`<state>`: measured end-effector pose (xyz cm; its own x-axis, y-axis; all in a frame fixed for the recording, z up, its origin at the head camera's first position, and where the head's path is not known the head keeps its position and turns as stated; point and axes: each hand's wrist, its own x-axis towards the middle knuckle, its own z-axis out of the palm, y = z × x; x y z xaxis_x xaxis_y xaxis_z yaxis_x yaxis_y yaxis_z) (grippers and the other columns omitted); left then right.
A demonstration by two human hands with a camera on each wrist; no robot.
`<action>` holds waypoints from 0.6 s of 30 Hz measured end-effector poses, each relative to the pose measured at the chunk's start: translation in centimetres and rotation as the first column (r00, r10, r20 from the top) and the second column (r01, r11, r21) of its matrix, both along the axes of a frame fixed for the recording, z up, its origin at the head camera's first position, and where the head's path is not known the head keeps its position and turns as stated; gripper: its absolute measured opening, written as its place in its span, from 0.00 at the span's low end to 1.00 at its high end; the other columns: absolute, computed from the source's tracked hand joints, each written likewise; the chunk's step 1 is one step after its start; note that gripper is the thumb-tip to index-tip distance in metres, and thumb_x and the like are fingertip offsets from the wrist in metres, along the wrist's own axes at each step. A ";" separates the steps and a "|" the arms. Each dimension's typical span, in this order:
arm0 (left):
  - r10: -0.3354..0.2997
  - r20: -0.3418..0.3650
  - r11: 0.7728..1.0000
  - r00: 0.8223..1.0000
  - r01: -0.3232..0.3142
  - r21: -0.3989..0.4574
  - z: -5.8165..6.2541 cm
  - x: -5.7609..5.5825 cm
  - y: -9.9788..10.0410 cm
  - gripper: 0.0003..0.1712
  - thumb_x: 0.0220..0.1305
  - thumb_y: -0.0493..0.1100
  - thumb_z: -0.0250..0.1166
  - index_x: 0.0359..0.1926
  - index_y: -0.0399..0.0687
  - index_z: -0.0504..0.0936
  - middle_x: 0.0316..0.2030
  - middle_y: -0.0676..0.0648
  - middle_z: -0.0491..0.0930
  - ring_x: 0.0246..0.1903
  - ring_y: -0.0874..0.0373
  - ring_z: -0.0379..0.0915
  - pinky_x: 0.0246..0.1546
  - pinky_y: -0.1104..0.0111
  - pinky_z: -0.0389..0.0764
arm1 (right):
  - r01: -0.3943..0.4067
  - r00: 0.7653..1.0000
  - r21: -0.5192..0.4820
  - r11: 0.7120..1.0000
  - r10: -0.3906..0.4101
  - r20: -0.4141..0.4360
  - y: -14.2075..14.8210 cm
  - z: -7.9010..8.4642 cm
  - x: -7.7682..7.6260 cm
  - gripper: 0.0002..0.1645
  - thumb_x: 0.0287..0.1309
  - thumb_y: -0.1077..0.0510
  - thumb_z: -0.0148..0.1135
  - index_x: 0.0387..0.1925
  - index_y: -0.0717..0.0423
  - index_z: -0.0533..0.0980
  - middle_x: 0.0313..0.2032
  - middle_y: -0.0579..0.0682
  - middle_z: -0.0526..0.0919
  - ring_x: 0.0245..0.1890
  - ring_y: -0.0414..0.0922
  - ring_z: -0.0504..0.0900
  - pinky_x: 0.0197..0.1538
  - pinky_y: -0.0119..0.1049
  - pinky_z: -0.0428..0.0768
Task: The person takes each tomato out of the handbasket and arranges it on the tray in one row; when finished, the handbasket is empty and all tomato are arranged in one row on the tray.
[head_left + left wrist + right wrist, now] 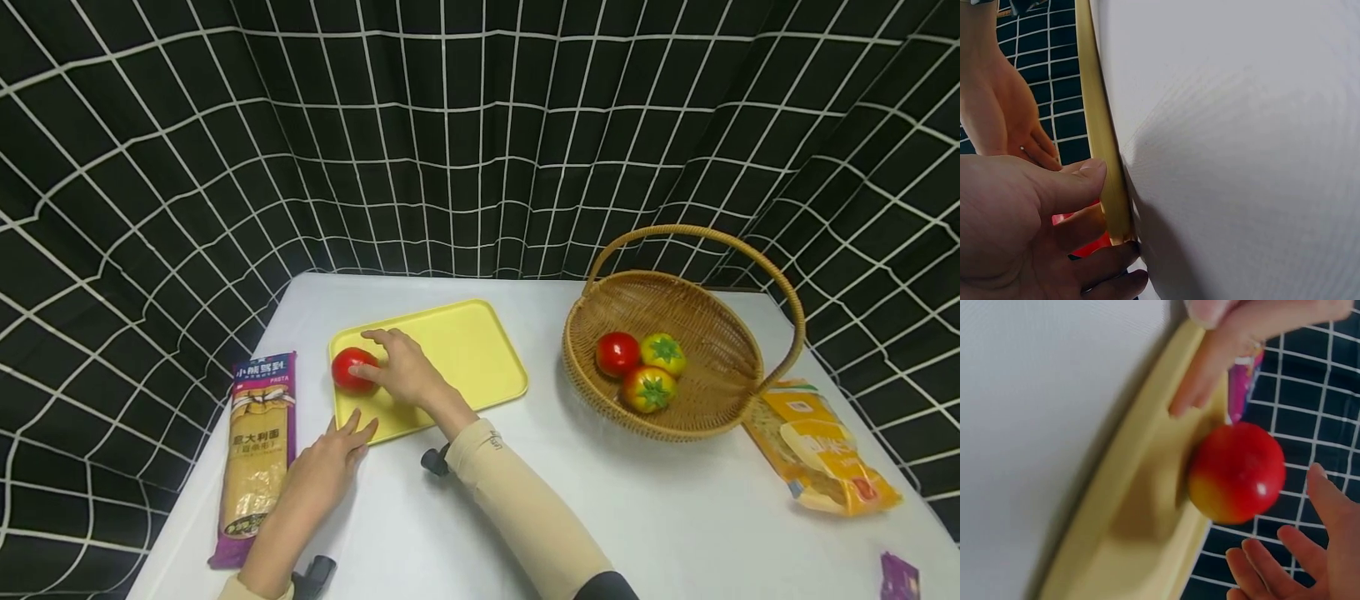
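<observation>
White table [675,508]: the left hand [322,468] pinches the yellow tray [465,350] at its eight-o'clock corner; the right hand [408,372], fingers spread, holding nothing, hangs at three o'clock from the red fruit [349,370], at the tray's nine. Probably light, hard and slippery: cup its sides.

Gap between tray [465,358] and basket [712,367]

2 beige sleeves [532,504], 1 with small dark markings [491,442], black fabric [606,587] behind; 2 black wrist cameras [317,575].
</observation>
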<state>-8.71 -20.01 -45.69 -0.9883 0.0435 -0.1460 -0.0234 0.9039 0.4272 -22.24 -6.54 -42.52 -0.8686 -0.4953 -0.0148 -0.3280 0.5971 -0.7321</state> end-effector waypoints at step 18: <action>0.000 0.004 1.000 1.000 0.000 0.026 0.3 0.0 0.1 0.27 0.77 0.39 0.62 0.74 0.51 0.76 0.78 0.36 0.64 0.73 0.22 0.59 0.65 0.27 0.71 | 0.162 0.967 -0.180 0.970 -0.192 -0.167 14.8 8.2 -1.6 0.39 0.69 0.47 0.72 0.77 0.45 0.70 0.75 0.51 0.74 0.73 0.54 0.73 0.75 0.59 0.73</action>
